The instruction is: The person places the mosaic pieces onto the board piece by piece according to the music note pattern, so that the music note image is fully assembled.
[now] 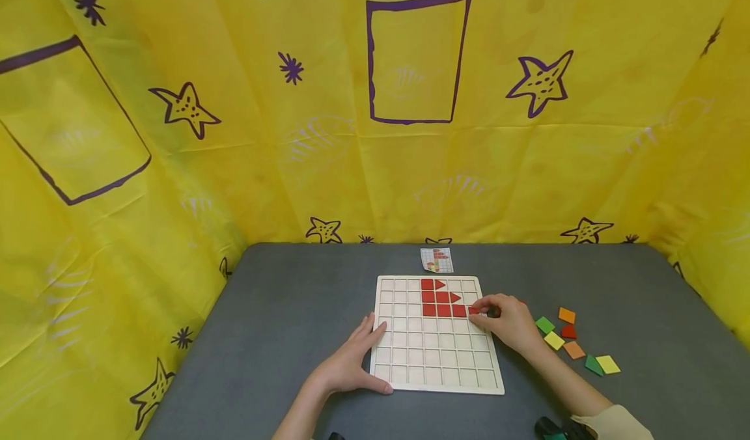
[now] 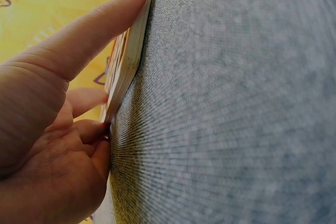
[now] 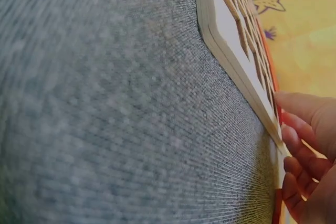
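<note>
A pale grid board (image 1: 435, 355) lies on the dark table. Red square tiles and two red triangular tiles (image 1: 455, 297) fill part of its three far rows. With thumb and fingers, my right hand (image 1: 506, 319) pinches a red tile (image 1: 474, 310) at the right end of the third row, partly hidden by the fingertips. My left hand (image 1: 348, 362) rests at the board's near left corner. Its thumb (image 2: 100, 30) lies straight along the near edge, and its fingers touch the left side.
A small printed card (image 1: 437, 260) with a coloured grid pattern lies beyond the board. Several loose tiles, among them an orange square (image 1: 566, 315), a red piece (image 1: 568, 331) and a green piece (image 1: 594, 364), are scattered to the right. Yellow cloth (image 1: 328, 166) hangs around the table.
</note>
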A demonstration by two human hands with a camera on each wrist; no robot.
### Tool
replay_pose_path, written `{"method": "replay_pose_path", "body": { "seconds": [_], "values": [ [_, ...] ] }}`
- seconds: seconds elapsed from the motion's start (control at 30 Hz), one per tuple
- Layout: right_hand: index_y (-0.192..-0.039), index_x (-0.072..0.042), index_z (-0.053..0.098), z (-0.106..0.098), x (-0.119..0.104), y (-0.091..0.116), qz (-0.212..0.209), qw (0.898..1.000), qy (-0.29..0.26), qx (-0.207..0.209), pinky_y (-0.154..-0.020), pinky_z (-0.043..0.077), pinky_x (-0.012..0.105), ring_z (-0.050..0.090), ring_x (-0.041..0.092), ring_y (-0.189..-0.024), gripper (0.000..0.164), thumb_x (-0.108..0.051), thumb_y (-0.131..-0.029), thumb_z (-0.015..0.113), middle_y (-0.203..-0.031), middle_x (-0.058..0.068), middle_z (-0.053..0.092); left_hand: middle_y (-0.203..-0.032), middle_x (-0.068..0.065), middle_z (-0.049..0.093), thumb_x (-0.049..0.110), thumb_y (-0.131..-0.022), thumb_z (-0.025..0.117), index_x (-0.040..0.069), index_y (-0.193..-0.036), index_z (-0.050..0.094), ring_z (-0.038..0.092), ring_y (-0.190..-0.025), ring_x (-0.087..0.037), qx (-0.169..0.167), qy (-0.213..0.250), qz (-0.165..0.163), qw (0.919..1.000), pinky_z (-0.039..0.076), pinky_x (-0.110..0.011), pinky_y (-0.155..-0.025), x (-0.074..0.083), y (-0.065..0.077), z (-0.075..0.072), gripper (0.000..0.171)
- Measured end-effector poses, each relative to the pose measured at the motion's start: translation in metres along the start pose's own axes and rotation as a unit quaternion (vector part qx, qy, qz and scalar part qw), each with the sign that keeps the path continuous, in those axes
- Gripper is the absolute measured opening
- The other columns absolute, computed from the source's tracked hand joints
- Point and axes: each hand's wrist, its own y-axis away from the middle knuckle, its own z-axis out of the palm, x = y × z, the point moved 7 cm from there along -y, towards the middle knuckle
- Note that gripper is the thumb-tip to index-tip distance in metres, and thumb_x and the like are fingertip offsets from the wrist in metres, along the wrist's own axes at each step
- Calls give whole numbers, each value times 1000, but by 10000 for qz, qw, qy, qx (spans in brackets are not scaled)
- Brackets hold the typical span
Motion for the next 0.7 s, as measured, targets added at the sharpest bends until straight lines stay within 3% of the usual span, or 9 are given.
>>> {"method": "replay_pose_path", "body": {
  "seconds": [0.43, 0.7],
  "values": [
    [-94, -16, 74, 1, -4, 0, 39, 9997, -235, -74, -62, 36, 24, 46, 13, -73, 23, -30, -76, 80, -84, -1, 63, -160, -11, 5, 43, -61, 87, 13, -151, 26, 3, -147, -31, 17, 24, 30, 10000, 20, -60, -109, -1, -1, 0, 113],
    [-94, -15, 74, 2, -10, 2, -340, 9990, -216, 206, -67, 38, 28, 48, 16, -79, 22, -25, -75, 80, -89, 1, 65, -160, -11, 5, 43, -62, 87, 13, -151, 26, 3, -148, -31, -52, 0, -37, 10000, 20, -61, -109, -1, -1, 0, 112]
  ]
}}
